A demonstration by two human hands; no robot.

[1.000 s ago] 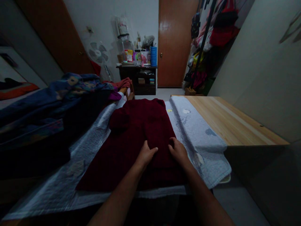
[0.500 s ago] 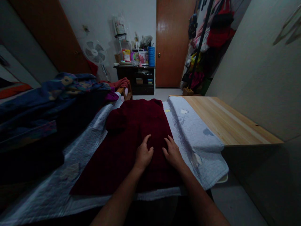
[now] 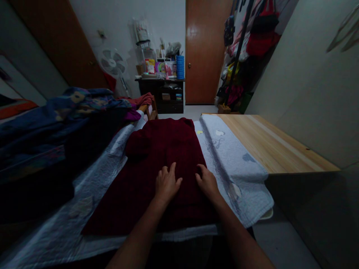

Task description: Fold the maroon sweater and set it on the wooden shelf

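A dark red garment (image 3: 168, 142) with a short sleeve lies spread over the pale quilted cover (image 3: 232, 149) in front of me. My left hand (image 3: 167, 184) rests on the middle of the garment, fingers spread and thumb out to the right. By the garment's right edge is my right hand (image 3: 208, 182), its fingers slightly bent and a gap showing between thumb and forefinger. Neither hand holds anything that I can see. The cloth under both palms is hidden.
Dark and blue patterned clothes (image 3: 84, 108) are heaped on the left. A bare wooden board (image 3: 269, 138) extends to the right of the cover. Farther back stand a fan (image 3: 113, 61), a dark cabinet (image 3: 161, 95) and a closed door (image 3: 206, 52).
My left hand has shifted left across the garment and its fingers have spread. My right hand has moved slightly toward me, its fingers a little more bent. The garment looks nearly unchanged.
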